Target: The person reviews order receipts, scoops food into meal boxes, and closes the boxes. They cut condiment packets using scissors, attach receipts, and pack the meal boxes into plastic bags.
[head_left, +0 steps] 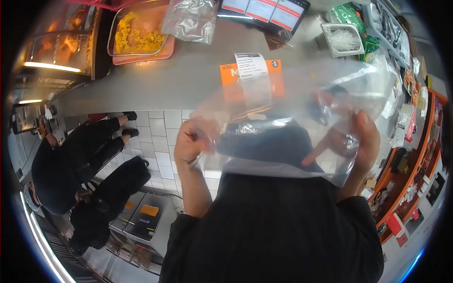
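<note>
A large clear plastic bag is stretched between my two hands in front of my body. My left hand is closed on its left edge, fingers curled into the film. At the other side, my right hand grips the bag's right edge, with one finger extended and seen through the plastic. Beyond the bag, an orange box lies on the counter with a printed white receipt across it. The bag's film partly covers both.
The steel counter holds a tray of yellow food, a silvery pouch, a tablet and a metal container. Two people in black are at the left. Orange shelving stands at the right.
</note>
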Action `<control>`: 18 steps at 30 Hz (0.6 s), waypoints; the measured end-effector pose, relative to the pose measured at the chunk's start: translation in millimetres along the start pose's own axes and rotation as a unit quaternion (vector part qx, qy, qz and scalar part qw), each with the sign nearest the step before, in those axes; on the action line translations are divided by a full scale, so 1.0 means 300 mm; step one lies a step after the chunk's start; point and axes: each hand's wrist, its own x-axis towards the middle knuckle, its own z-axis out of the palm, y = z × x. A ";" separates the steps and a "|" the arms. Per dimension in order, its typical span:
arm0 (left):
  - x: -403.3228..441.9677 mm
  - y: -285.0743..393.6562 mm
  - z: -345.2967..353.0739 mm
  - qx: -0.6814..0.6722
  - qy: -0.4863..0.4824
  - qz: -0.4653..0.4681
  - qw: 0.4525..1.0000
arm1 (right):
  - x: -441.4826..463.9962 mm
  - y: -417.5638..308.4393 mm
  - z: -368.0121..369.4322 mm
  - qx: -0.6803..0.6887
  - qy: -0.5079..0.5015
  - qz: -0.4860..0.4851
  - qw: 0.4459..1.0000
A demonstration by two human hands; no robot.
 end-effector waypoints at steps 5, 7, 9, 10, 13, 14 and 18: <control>-0.148 0.090 -0.008 0.125 0.328 -0.003 0.936 | 0.151 -0.079 0.105 -0.199 -0.171 0.000 0.965; -0.259 0.083 -0.060 0.070 0.364 0.068 0.926 | 0.285 -0.086 0.177 -0.382 -0.206 -0.100 0.895; -0.294 0.088 -0.047 0.014 0.387 0.132 0.912 | 0.403 -0.017 0.268 -0.466 -0.212 -0.203 0.835; -0.279 0.095 -0.020 -0.022 0.453 0.195 0.870 | 0.440 0.028 0.326 -0.548 -0.079 -0.368 0.747; -0.225 0.142 0.075 -0.032 0.636 0.234 0.735 | 0.387 0.046 0.481 -0.504 -0.017 -0.511 0.696; -0.259 0.128 0.090 0.084 0.653 0.235 0.715 | 0.320 0.066 0.511 -0.466 -0.126 -0.387 0.786; -0.293 0.049 0.158 0.250 0.605 0.228 0.721 | 0.128 0.271 0.576 -0.317 -0.390 -0.154 0.850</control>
